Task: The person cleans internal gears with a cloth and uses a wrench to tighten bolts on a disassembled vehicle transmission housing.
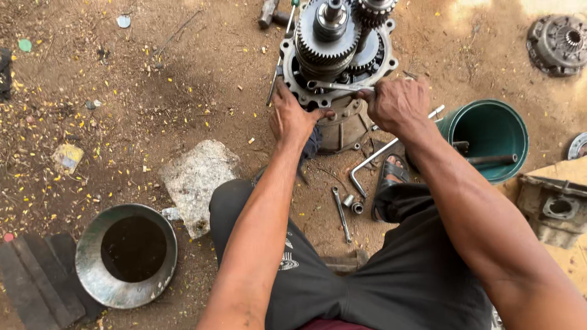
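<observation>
A greasy gearbox assembly [339,58] with stacked toothed gears and a bolted round flange stands on the dirt ground in front of me. My right hand [397,104] is closed around the handle of a silver spanner [333,85] that lies across the flange's near edge. My left hand [293,116] presses against the flange's lower left rim, fingers spread on the metal. Both forearms reach forward from my lap.
A bent L-shaped wrench [379,156], a small spanner [341,214] and sockets [353,204] lie by my sandalled foot [391,177]. A green bucket [489,137] is at right, a metal bowl of dark oil [127,253] at lower left, a flat stone [195,180] between, and a clutch plate [559,43] at the upper right.
</observation>
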